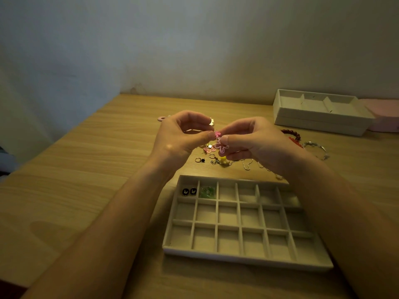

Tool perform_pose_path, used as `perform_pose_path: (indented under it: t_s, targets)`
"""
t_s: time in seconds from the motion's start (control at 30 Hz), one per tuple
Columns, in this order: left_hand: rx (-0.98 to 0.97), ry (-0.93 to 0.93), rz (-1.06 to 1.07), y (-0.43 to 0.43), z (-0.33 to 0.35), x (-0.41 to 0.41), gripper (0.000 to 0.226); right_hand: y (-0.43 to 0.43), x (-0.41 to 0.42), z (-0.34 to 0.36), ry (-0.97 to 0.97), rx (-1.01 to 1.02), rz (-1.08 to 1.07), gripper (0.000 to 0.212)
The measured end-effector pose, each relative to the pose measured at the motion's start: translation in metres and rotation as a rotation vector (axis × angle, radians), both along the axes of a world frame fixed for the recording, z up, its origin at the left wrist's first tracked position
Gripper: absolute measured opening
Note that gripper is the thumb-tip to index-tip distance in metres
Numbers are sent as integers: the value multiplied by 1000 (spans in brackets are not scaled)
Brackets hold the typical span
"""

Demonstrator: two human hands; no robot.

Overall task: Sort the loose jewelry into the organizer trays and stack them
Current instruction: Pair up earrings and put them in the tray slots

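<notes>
Both hands are raised above the table and pinch a pink flower earring [220, 145] between them. My left hand [183, 134] grips its top with thumb and finger, and my right hand [252, 141] holds it from the other side. Below, a cream grid tray [237, 254] lies in front of me; its top-left cell holds two black round studs [189, 191] and the cell beside it a green piece [207, 192]. Loose jewelry [212, 157] lies scattered on the wood beyond the tray: another pink flower, small hoops, a yellow piece, thin chains.
Two more cream trays [319, 121] sit stacked at the back right, a pink box [386, 117] beside them. A red bead bracelet [292, 134] and a silver bangle [316, 148] lie to the right. A pink ring [162, 118] rests behind my left hand. The wall is close behind.
</notes>
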State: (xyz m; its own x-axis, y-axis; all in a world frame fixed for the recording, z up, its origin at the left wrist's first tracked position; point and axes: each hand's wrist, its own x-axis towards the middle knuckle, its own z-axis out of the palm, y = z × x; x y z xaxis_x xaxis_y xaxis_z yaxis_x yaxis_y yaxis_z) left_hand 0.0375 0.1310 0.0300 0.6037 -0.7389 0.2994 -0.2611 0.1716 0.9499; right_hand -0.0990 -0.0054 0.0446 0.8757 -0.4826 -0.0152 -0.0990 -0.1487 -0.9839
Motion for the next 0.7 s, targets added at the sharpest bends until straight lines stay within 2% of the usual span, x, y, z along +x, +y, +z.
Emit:
perform_pose_path:
  t_s: [0.17, 0.27, 0.33, 0.43, 0.7]
  targets:
    - [-1, -56, 11, -1, 3, -9, 31, 9, -4, 6, -16, -45, -75, 20]
    - [29, -57, -8, 0, 3, -14, 26, 12, -12, 10, 2, -65, -104, 17]
    - [102, -26, -39, 5, 2, -20, 23, 14, -19, 15, 12, -60, -106, 17]
    - [231, -28, -88, 16, 2, -30, 32, 23, -27, 20, -1, -26, -114, 19]
    - [204, -16, -74, 32, 12, -46, 9, 43, -37, 24, -28, -96, -189, 14]
